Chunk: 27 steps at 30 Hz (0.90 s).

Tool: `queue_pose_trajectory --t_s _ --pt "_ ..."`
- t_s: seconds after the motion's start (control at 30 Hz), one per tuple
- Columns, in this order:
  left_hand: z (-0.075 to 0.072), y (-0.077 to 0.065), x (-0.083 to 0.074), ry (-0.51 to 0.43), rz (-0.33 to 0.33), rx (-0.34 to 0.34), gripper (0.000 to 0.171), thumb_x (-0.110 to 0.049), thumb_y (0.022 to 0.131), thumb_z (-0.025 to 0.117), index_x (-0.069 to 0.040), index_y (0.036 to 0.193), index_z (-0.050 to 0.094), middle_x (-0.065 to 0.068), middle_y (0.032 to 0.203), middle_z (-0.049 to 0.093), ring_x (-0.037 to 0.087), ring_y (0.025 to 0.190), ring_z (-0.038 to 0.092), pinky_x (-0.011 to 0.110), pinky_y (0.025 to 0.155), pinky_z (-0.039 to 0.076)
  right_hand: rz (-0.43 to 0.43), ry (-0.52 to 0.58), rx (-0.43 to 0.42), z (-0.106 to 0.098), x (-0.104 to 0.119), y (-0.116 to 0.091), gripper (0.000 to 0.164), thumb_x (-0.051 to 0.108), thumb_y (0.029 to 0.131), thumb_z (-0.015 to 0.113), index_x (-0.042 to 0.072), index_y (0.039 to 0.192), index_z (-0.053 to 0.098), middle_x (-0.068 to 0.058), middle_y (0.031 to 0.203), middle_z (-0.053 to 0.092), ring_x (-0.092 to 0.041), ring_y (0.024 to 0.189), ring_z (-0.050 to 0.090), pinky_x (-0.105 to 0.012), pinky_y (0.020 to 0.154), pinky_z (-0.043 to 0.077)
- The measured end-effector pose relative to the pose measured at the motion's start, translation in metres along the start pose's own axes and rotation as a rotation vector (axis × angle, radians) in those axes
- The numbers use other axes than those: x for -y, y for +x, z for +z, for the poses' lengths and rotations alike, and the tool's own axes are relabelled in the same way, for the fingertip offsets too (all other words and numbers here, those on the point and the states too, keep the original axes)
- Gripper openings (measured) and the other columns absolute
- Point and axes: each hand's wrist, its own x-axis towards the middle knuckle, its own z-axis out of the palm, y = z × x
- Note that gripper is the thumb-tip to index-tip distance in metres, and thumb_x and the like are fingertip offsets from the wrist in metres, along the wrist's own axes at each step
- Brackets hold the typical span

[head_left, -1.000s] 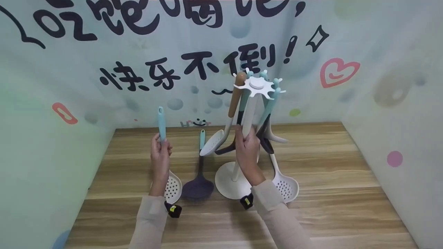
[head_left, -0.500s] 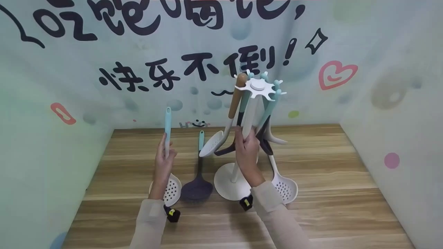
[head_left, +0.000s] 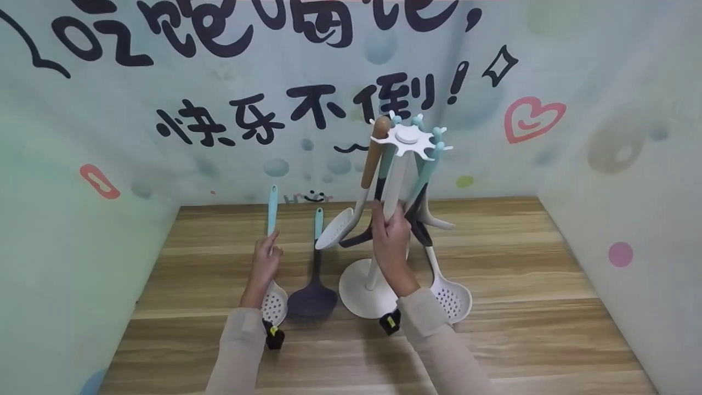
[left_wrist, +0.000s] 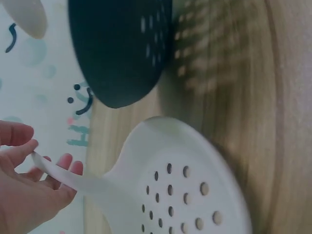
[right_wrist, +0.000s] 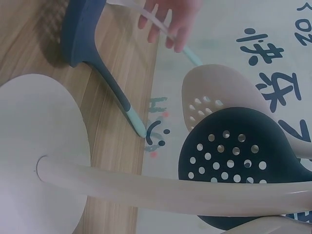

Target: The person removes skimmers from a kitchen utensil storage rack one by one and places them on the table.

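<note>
In the head view my left hand (head_left: 266,266) holds a white skimmer (head_left: 275,304) with a light blue handle by its neck. The skimmer's holed bowl (left_wrist: 180,195) fills the lower part of the left wrist view, fingers around the thin white shaft. The handle points towards the back wall. My right hand (head_left: 392,238) grips the pole of a white utensil stand (head_left: 364,285), partway up; this hand is outside the right wrist view. Several utensils hang from the stand's top, including a white skimmer (head_left: 335,229) with a brown handle and a dark skimmer (right_wrist: 229,151).
A dark skimmer (head_left: 312,299) with a light blue handle lies on the wooden table (head_left: 526,340) between left hand and stand. Another white skimmer (head_left: 452,299) lies right of the stand's base. A printed backdrop (head_left: 351,164) rises behind the table.
My left hand has lowered the white skimmer and moved a little to the right. Its handle top sits lower than before. The right hand stays on the pole.
</note>
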Motion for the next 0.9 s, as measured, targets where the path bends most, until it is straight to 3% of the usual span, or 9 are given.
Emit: queue_pose_trajectory --t_s 0.1,0.13,0.23,0.33,0.37,0.5,0.67,0.9 --pt "0.004 0.011 0.014 0.062 -0.016 0.036 0.050 -0.005 0.092 0.041 -0.002 0.142 0.034 0.029 0.144 0.023 0.038 0.110 0.045 0.046 0.094 0.039 0.008 -0.014 -0.005 0.003 -0.013 0.001 0.008 0.003 0.092 0.052 -0.002 0.085 0.050 0.004 0.061 0.042 -0.005 0.051 0.038 -0.020 0.048 0.030" --pt "0.006 0.019 0.028 0.063 0.017 0.041 0.051 -0.009 0.091 0.044 -0.006 0.142 0.035 0.030 0.144 0.021 0.034 0.104 0.046 0.041 0.088 0.042 0.008 -0.018 -0.008 0.004 -0.017 0.001 0.008 0.003 0.092 0.052 -0.002 0.085 0.050 0.004 0.061 0.042 -0.005 0.051 0.038 -0.020 0.048 0.031" --pt "0.011 0.029 0.036 0.118 -0.009 0.095 0.055 -0.013 0.091 0.045 -0.008 0.144 0.033 0.031 0.146 0.015 0.032 0.098 0.045 0.039 0.083 0.043 -0.006 -0.020 -0.007 0.004 -0.021 0.001 0.008 0.005 0.092 0.053 0.000 0.087 0.051 0.003 0.061 0.043 -0.006 0.051 0.039 -0.020 0.048 0.031" --pt "0.014 0.027 0.030 0.179 -0.055 0.127 0.058 -0.013 0.090 0.044 -0.003 0.144 0.029 0.036 0.143 0.015 0.037 0.105 0.042 0.043 0.089 0.041 -0.014 -0.015 0.007 0.003 -0.023 0.001 0.010 0.011 0.094 0.053 0.002 0.089 0.051 0.004 0.062 0.043 -0.007 0.051 0.040 -0.021 0.047 0.032" --pt "0.014 0.019 0.016 0.215 -0.112 0.146 0.058 -0.009 0.089 0.042 0.001 0.144 0.026 0.037 0.143 0.015 0.041 0.107 0.040 0.048 0.090 0.039 -0.016 -0.009 0.014 0.003 -0.024 0.000 0.012 0.014 0.095 0.053 0.003 0.090 0.051 0.004 0.063 0.043 -0.008 0.052 0.041 -0.021 0.047 0.032" --pt "0.016 0.008 0.005 0.317 -0.159 0.180 0.060 -0.008 0.086 0.038 0.007 0.142 0.023 0.040 0.141 0.015 0.048 0.121 0.032 0.051 0.099 0.033 -0.009 0.004 0.021 0.002 -0.024 -0.001 0.030 0.035 0.096 0.050 0.005 0.089 0.050 0.004 0.062 0.045 -0.008 0.052 0.043 -0.022 0.047 0.034" --pt "0.021 0.004 0.000 0.448 -0.132 0.149 0.053 -0.009 0.086 0.035 0.010 0.135 0.037 0.038 0.136 0.028 0.050 0.125 0.029 0.054 0.102 0.029 -0.018 0.021 0.010 0.002 -0.024 0.000 0.044 0.049 0.093 0.046 0.005 0.086 0.049 0.005 0.061 0.045 -0.007 0.051 0.043 -0.022 0.047 0.035" --pt "0.025 0.004 0.000 0.539 -0.090 0.141 0.056 -0.009 0.086 0.037 0.013 0.138 0.029 0.039 0.135 0.030 0.049 0.130 0.025 0.053 0.106 0.026 -0.043 0.026 0.022 0.002 -0.024 0.001 0.028 0.031 0.096 0.050 0.005 0.086 0.049 0.005 0.062 0.044 -0.008 0.052 0.042 -0.022 0.047 0.034"
